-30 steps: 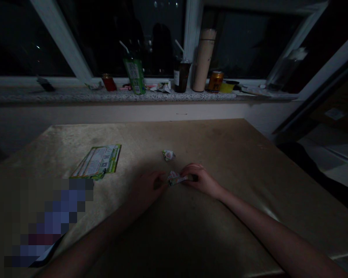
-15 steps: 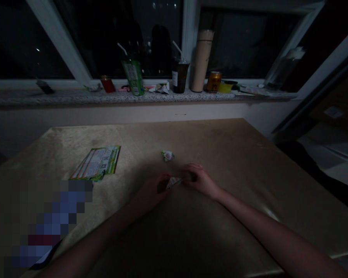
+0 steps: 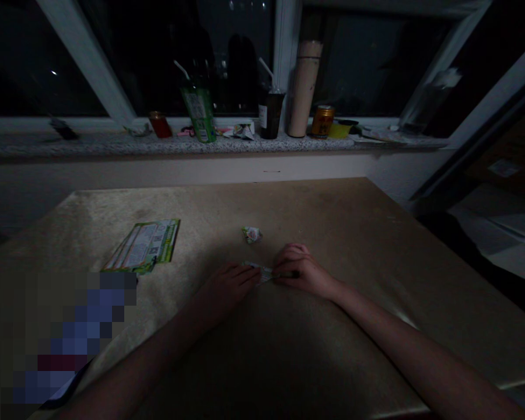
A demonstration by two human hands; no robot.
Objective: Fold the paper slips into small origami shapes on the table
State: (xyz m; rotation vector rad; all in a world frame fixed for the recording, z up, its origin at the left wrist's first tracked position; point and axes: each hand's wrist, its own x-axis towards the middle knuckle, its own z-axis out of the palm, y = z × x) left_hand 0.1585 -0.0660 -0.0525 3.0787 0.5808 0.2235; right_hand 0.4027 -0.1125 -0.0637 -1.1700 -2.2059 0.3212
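A small folded piece of printed paper (image 3: 265, 273), white with green, lies low over the table between my hands. Stretched fingers of my left hand (image 3: 234, 286) rest flat over its left part; the thumb there is hidden. My right hand (image 3: 304, 271) has its fingers closed in a pinch at the paper's right end. Just beyond them sits a second small folded paper (image 3: 252, 234), green and white, untouched. The dim light blurs the folds.
Green printed cards (image 3: 151, 245) lie fanned at the left of the table (image 3: 332, 216), behind a pixelated blue object (image 3: 79, 332). On the windowsill (image 3: 236, 147) stand a green cup (image 3: 200, 114), a dark cup (image 3: 270, 114), a pinkish tumbler (image 3: 304, 90) and an orange can (image 3: 322, 122).
My left hand has gone from pinching the paper to lying flat over it, and the paper now shows flatter. My right hand stays at its right end.
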